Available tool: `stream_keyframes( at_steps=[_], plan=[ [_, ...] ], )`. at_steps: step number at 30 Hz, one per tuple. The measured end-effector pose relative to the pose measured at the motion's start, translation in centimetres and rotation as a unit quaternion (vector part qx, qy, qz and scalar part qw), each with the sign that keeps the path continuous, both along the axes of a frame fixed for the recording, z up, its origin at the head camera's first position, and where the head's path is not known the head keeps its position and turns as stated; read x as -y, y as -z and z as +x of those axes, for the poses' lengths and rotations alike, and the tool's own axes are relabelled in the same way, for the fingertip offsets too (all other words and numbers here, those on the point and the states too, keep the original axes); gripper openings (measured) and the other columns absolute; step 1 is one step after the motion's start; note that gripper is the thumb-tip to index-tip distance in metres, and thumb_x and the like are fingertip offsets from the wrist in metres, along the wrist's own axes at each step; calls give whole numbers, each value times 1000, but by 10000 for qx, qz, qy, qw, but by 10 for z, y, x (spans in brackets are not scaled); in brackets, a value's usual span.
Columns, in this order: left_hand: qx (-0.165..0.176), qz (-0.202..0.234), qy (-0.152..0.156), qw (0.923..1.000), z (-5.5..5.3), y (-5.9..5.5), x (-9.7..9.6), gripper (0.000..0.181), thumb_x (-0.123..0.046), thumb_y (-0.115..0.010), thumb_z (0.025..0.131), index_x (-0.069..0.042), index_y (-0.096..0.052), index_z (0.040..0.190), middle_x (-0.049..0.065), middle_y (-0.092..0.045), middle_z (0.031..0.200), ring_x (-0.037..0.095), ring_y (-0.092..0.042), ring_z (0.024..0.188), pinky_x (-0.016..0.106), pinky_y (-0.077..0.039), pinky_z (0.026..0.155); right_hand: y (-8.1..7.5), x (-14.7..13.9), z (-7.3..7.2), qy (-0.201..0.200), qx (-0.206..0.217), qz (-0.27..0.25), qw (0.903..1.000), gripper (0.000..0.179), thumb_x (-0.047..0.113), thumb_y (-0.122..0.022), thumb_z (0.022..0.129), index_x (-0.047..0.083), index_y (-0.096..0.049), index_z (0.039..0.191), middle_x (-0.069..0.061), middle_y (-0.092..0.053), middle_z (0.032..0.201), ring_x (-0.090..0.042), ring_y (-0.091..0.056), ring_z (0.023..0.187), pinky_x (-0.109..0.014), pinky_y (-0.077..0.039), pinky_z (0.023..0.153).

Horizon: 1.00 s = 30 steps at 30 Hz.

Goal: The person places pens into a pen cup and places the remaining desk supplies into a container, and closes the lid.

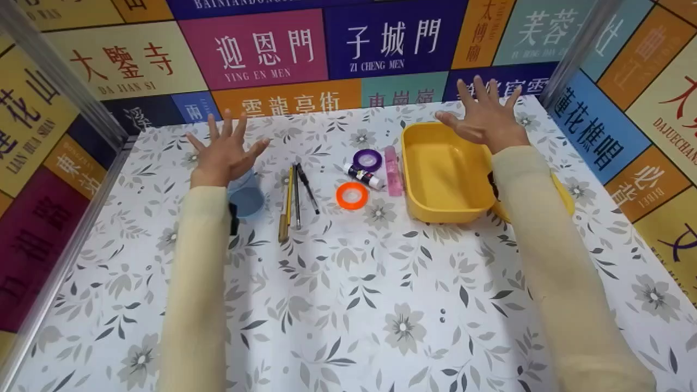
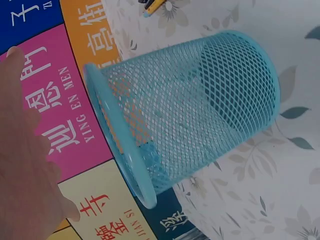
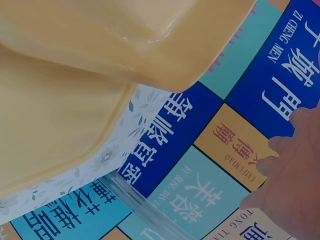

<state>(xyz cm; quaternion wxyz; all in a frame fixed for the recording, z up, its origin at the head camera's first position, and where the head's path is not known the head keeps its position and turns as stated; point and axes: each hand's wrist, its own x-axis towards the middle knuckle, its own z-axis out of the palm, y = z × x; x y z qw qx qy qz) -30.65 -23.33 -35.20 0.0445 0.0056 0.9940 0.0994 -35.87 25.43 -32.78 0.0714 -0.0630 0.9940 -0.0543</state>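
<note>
Fingers spread, my left hand [image 1: 220,152] is held up near a blue mesh pen holder [image 2: 185,110] and holds nothing. In the head view the hand and sleeve partly hide that holder. My right hand [image 1: 486,117], also with spread fingers and nothing in it, hovers by the far right corner of a yellow plastic box [image 1: 446,169]. A yellow lid [image 3: 55,120] lies to the right of the box, partly covered by the right sleeve in the head view.
Between the hands lie several pens and pencils [image 1: 297,196], a purple tape roll [image 1: 367,160], an orange tape roll [image 1: 352,196], a glue stick [image 1: 364,176] and a pink translucent item [image 1: 392,171]. Panels with printed signs [image 1: 256,49] stand along the back and sides of the flowered tabletop [image 1: 348,305].
</note>
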Motion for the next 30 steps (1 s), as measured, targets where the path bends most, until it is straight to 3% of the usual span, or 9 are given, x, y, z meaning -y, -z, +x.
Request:
stream_keyframes(
  at_steps=[14,19,25,30],
  plan=[
    [177,233,139,9995,16,-8,28,95,-83,-21,90,-24,0,162,12,14,168,48,26,148,81,22,106,3,17,1,-453,19,-3,9990,96,83,-16,91,23,20,157,-11,26,164,-41,23,151,-71,26,111],
    [168,571,245,9979,20,-4,33,97,-87,-22,87,-28,-1,162,7,12,169,44,26,149,77,25,106,5,22,6,-555,75,-190,9982,96,82,-19,92,23,20,157,-9,24,165,-38,24,152,-68,27,113],
    [193,1060,92,9941,28,-4,41,93,-87,-28,86,-38,-1,160,-1,11,169,38,25,152,71,29,108,3,42,14,-822,-9,-632,9946,98,82,-22,91,22,18,158,-4,20,167,-29,24,154,-61,27,117],
    [372,1611,26,9862,38,-11,50,93,-87,-36,84,-46,3,158,-4,9,170,36,16,156,71,19,116,-1,66,24,-1038,67,-1116,9883,99,81,-28,91,23,16,158,0,17,168,-24,21,155,-56,24,121]
  ],
)
